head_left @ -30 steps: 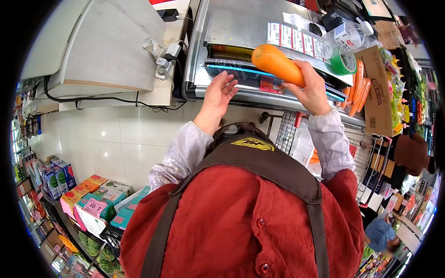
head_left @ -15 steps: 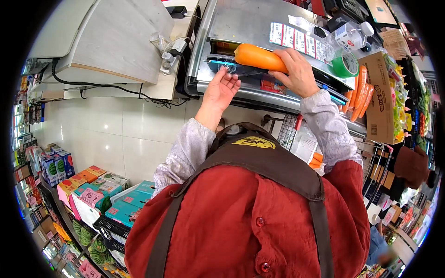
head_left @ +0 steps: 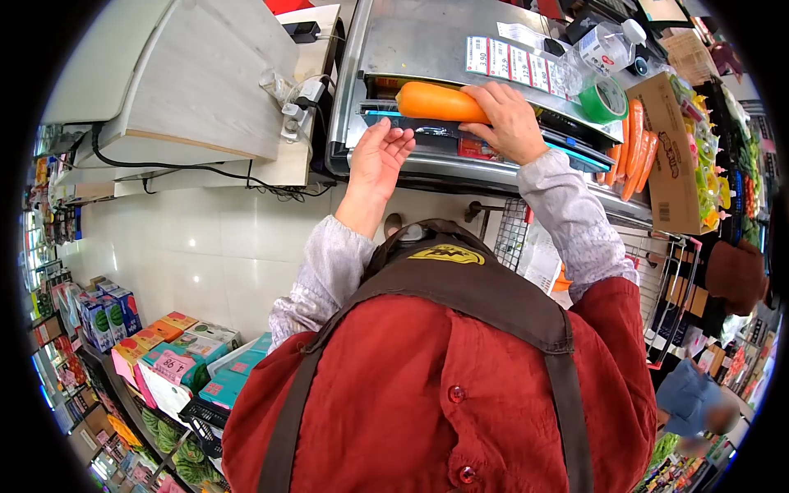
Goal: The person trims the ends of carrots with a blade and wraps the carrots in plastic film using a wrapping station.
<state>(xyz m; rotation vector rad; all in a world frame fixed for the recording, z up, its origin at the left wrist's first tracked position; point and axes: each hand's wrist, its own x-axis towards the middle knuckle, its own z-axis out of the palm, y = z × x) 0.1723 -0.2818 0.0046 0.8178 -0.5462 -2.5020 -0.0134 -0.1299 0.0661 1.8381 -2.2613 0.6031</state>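
Note:
My right hand (head_left: 511, 123) is wrapped round the right end of a large orange carrot-like bundle (head_left: 436, 102), which lies level over the wrapping machine's slot. Just left of and below its free end, my left hand (head_left: 380, 156) is raised palm up with the fingers apart. A dark strip with a blue edge (head_left: 567, 150) runs along the slot in the metal counter (head_left: 427, 41). Clear film may be near my left fingertips, but it is too faint to tell. White price labels (head_left: 514, 62) lie behind the bundle.
Green tape (head_left: 603, 100) and a plastic bottle (head_left: 608, 48) stand at the back right. Beside them are wrapped carrots (head_left: 637, 156) and a cardboard box (head_left: 664, 148). A shopping cart (head_left: 649, 271) is below right. Power plugs (head_left: 292, 119) sit left, stacked boxes (head_left: 168, 353) lower left.
My right hand has carried the orange bundle left and lowered it from a tilt to level over the slot. My left hand has shifted slightly left.

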